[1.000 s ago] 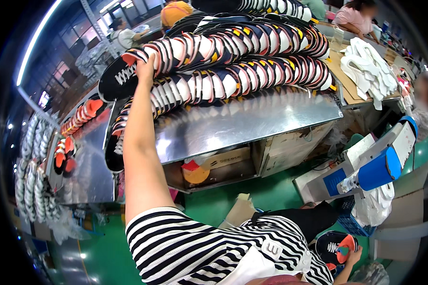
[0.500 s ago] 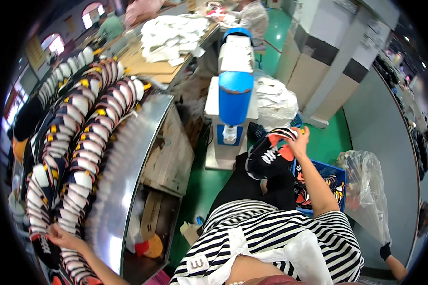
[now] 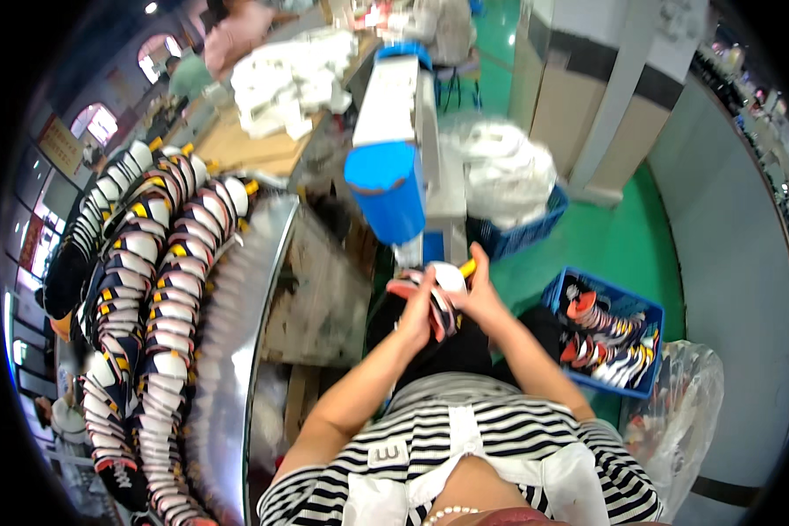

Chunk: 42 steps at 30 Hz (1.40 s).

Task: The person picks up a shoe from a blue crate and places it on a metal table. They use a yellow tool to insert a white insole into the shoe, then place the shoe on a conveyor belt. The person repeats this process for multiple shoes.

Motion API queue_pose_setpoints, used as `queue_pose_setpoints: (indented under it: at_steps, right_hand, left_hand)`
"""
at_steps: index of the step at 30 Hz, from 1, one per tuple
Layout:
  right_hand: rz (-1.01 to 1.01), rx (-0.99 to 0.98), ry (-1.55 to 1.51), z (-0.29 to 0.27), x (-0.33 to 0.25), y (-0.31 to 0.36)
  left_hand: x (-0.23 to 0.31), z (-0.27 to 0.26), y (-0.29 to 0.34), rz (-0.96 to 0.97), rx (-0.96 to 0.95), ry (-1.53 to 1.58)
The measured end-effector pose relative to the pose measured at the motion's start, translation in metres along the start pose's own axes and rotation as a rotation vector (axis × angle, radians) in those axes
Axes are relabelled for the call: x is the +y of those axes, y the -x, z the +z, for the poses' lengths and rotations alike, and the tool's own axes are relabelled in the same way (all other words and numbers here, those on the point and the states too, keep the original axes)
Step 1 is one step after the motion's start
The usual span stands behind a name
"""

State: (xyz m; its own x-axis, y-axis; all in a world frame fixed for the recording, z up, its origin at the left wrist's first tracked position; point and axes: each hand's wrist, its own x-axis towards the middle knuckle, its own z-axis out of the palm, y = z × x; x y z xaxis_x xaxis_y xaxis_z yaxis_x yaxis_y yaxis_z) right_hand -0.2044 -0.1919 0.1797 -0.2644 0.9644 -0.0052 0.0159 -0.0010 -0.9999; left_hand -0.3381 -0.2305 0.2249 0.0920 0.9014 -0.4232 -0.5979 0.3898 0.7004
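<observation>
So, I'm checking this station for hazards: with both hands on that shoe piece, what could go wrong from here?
1. The shoe upper is held in the air over the lap by the left hand and right hand; a slip would likely drop it to the green floor.
2. The blue machine head sits close above the hands, so raising them might knock it.

Two blue crates (image 3: 608, 326), one blue machine (image 3: 393, 167).
</observation>
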Motion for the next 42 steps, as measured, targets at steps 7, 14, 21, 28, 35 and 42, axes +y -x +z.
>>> queue_pose_setpoints:
  at_steps: [7, 14, 21, 28, 35, 42]
  right_hand:
    - [0.195, 0.202, -0.281, -0.007, 0.048, -0.035]
    - [-0.005, -0.014, 0.137, 0.050, 0.006, -0.043]
    - [0.198, -0.159, -0.257, 0.050, 0.010, -0.080]
    - [0.434, -0.168, -0.508, 0.043, 0.017, -0.098]
    - [0.452, -0.021, -0.413, 0.022, 0.019, -0.109]
    - [0.474, 0.290, -0.548, 0.030, 0.029, -0.070]
  left_hand:
    - [0.009, -0.063, 0.016, 0.161, 0.229, -0.162]
    - [0.058, -0.078, -0.016, 0.232, 0.255, -0.469]
    - [0.058, -0.079, -0.045, 0.293, 0.204, -0.452]
    - [0.065, -0.075, -0.072, 0.185, 0.330, -0.297]
    - [0.075, -0.146, -0.099, 0.097, 0.283, 0.125]
    - [0.006, -0.071, 0.041, 0.163, 0.439, -0.895]
